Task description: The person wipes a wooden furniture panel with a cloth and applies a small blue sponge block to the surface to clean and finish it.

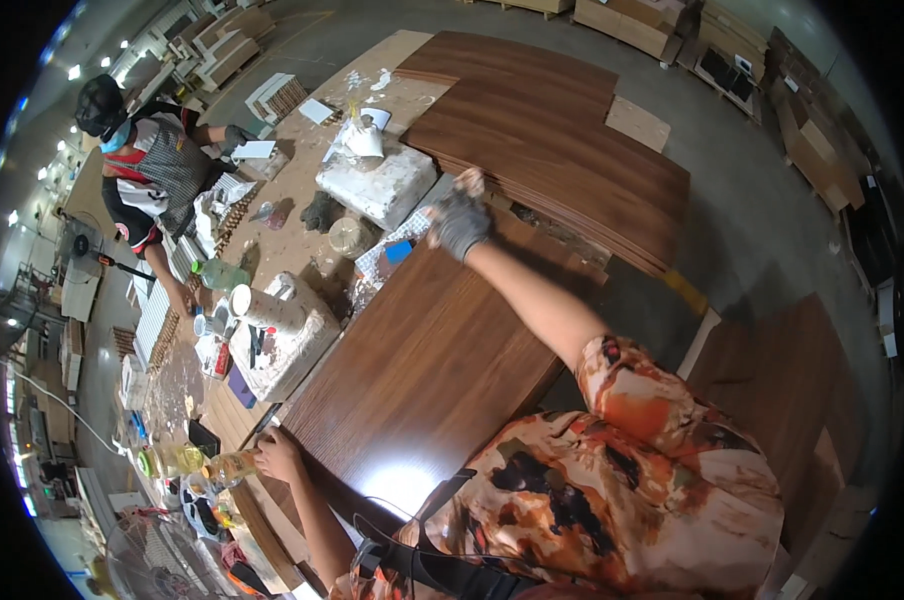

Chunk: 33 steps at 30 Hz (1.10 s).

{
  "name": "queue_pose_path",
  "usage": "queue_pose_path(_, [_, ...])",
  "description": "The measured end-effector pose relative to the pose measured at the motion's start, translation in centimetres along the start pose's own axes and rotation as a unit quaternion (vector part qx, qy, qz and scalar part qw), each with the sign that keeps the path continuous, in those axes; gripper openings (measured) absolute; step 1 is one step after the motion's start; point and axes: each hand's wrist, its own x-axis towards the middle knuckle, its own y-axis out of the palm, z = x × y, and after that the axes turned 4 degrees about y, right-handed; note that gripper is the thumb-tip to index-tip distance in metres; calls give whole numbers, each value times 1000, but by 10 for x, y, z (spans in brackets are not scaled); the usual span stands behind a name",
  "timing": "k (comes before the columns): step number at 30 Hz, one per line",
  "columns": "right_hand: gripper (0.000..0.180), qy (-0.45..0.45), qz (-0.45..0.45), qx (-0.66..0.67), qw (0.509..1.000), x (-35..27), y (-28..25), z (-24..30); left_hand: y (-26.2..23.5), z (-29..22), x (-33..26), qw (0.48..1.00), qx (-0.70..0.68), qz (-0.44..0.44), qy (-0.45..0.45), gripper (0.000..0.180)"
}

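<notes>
A dark brown wood-grain panel (412, 350) lies slantwise in front of me. My left hand (277, 457) is at its near left corner, fingers curled at the edge, right beside a clear bottle of yellowish liquid (230, 468). My right hand (460, 222), in a grey glove with bare fingertips, reaches to the panel's far left corner. Its fingers are apart, with no held object visible; whether they touch the panel is unclear. A blue pad (399, 251) lies just left of it. Beyond stands a stack of similar brown panels (562, 130).
Left of the panel, a stained workbench (302, 190) carries white-smeared blocks (377, 185), a white cup (262, 308), a green bottle (220, 274) and another yellowish bottle (172, 460). A co-worker (157, 170) stands across it. A fan (162, 555) is at the lower left.
</notes>
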Motion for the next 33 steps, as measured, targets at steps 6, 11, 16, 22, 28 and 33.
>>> queue_pose_path(6, [83,-27,-57,-17,998,-49,3,11,12,32,0,999,31,-28,-24,66])
queue_pose_path(11, [61,-240,-54,59,968,-231,-23,40,23,51,3,998,33,-43,-13,57])
queue_pose_path(16, [51,-161,-135,-18,977,-266,-62,-86,31,49,6,996,59,-37,50,45])
queue_pose_path(22, [56,56,-209,-33,976,-252,-46,-153,42,51,11,996,38,-75,34,42])
queue_pose_path(28, [58,-19,-149,-30,988,-282,-21,-147,41,49,12,994,14,-107,18,43])
queue_pose_path(33, [29,206,12,542,815,-233,-84,-177,42,54,9,991,22,-133,14,39])
